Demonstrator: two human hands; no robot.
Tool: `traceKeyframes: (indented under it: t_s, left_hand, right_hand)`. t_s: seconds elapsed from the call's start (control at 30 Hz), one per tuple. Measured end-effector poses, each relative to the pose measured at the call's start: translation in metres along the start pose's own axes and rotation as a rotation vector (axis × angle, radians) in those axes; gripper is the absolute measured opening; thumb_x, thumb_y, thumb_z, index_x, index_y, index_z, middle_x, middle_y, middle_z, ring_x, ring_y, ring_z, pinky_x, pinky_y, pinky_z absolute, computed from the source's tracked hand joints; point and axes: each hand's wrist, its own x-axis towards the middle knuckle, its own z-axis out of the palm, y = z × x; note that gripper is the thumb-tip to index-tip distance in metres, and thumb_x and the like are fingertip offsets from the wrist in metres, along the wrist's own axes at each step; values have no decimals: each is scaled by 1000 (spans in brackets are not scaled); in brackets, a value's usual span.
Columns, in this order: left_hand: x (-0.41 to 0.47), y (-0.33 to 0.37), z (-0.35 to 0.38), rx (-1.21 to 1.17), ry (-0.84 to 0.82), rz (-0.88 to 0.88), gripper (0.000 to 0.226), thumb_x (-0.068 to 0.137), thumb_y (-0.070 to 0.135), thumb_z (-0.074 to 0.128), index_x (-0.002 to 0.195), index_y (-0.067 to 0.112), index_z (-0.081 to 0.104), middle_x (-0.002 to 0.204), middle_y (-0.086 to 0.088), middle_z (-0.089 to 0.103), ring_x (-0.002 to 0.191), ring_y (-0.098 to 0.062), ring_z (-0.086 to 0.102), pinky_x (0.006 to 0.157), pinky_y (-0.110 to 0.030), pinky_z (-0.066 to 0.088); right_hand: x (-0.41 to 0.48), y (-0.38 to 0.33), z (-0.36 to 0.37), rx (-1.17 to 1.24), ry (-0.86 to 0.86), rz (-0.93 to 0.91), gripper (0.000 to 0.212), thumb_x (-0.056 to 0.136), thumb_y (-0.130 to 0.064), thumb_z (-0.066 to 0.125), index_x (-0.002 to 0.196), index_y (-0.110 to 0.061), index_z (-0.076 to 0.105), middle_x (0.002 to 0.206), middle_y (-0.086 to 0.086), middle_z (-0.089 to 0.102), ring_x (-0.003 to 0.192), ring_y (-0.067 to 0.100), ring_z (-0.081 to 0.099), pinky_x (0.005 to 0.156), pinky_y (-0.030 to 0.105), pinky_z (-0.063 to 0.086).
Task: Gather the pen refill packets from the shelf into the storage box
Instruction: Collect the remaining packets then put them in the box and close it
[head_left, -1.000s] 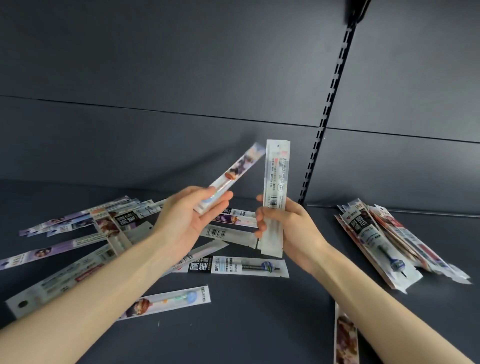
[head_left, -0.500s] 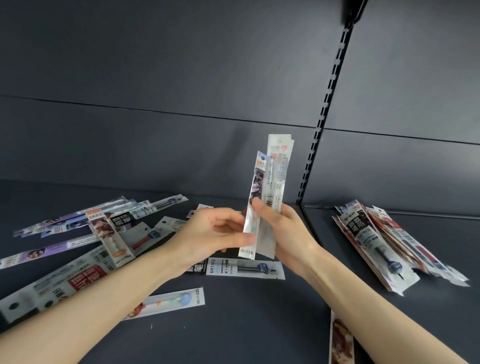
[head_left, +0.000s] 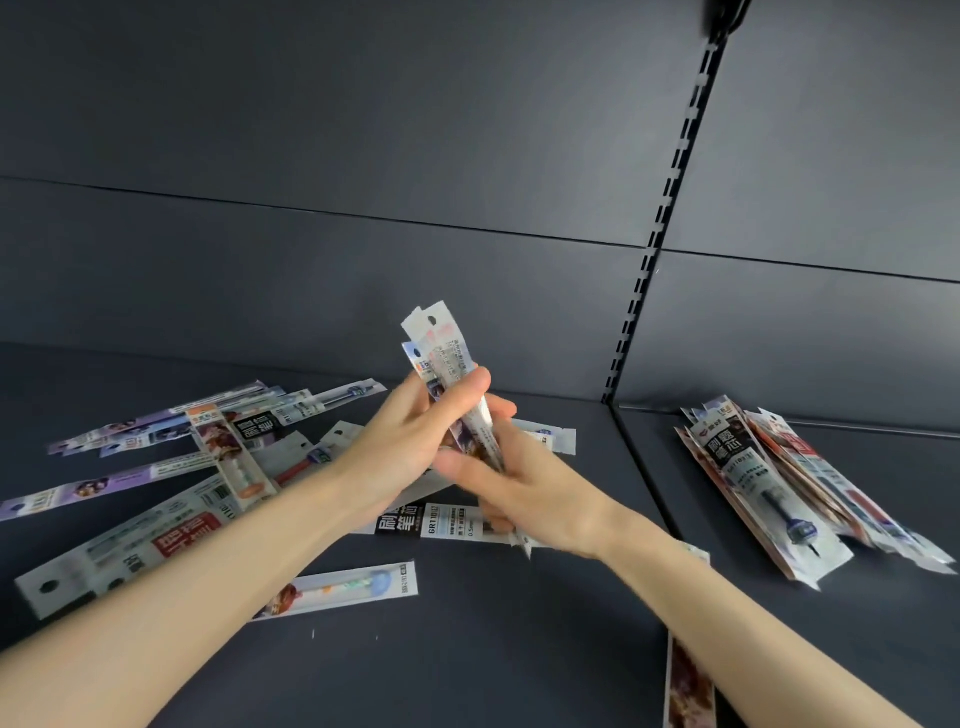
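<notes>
Hands at centre frame: left hand (head_left: 410, 441) and right hand (head_left: 524, 493) both clasp a small bundle of packets (head_left: 447, 374) above the shelf (head_left: 519, 649); slick sleeves could fan out and slip free; loose packets (head_left: 218, 457) lie at left, a stack (head_left: 769, 483) at right; no box in view.

A shop — stationery retail, by the look of it — is showing here. Dark grey metal panels are forming the back wall (head_left: 363, 156), and a slotted upright rail (head_left: 670, 197) is running down between two bays, the kind that carries adjustable shelves. Hang-hole pen refill packets (head_left: 218, 457) are lying loose on the dark shelf (head_left: 493, 649), and a stacked pile (head_left: 779, 478) is sitting in the neighbouring bay.
</notes>
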Motion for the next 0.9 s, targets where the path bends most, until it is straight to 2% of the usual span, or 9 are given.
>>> traceKeyframes:
  t_s: [0.03,0.1,0.2,0.3,0.4,0.53,0.6,0.73,0.9]
  left_hand:
    - [1,1,-1,-5,17,1,54,77,49,57,116,13,56,100,-1,75,99,-15,69,92,-34,47]
    - [2,2,-3,-14,61,-2,45,86,40,56,119,9,54,98,-4,75,99,-14,69,94,-35,45]
    - [6,1,-7,7,93,1,26,98,22,45,118,9,55,96,-6,76,98,-16,70,93,-39,47]
    - [8,4,-15,-32,42,-9,31,101,16,34,121,13,58,104,-7,74,105,-18,68,89,-37,50]
    - [7,5,-17,-50,-63,-16,32,100,26,37,123,22,59,111,-4,73,108,-17,66,90,-37,52]
    - [7,2,-14,52,30,56,23,95,21,50,110,24,67,100,0,75,100,-17,69,85,-32,56]
    - [9,6,-14,76,48,98,20,95,16,52,105,22,69,98,3,74,99,-14,69,85,-33,56]
    - [13,21,-4,99,-18,168,19,94,14,53,104,18,69,95,3,73,94,-15,70,82,-33,58]
    - [4,33,38,179,-60,248,14,92,16,58,100,18,69,94,7,75,92,-10,70,79,-25,55]
  right_hand:
    - [0,0,0,-85,-3,-4,30,96,-27,54,120,-22,38,61,-20,51,52,0,47,55,16,43]
    - [0,2,2,-222,-13,3,48,94,-27,56,133,-18,29,88,-9,60,77,3,56,78,30,52]
    - [-2,0,3,-236,-16,19,54,91,-27,61,135,-17,32,119,0,58,109,12,57,96,33,48]
    - [-3,-4,-5,19,20,84,35,90,-23,63,122,-15,52,103,-7,65,93,5,63,83,22,51]
    - [-4,0,-11,353,-19,110,23,90,-10,61,113,-13,60,91,-7,70,82,7,68,74,22,54]
    - [-4,3,-12,357,-12,75,32,86,0,63,117,-7,58,104,1,71,92,13,69,82,27,55]
    - [-5,0,-16,364,2,105,30,86,-3,64,115,-7,60,100,0,73,88,13,70,78,27,56]
    - [-20,-10,-31,429,-57,178,15,92,-15,58,103,-11,66,93,7,74,82,16,70,73,29,58]
    - [-57,-7,-51,445,-73,146,20,90,-20,55,97,-5,67,90,13,74,83,24,71,82,37,57]
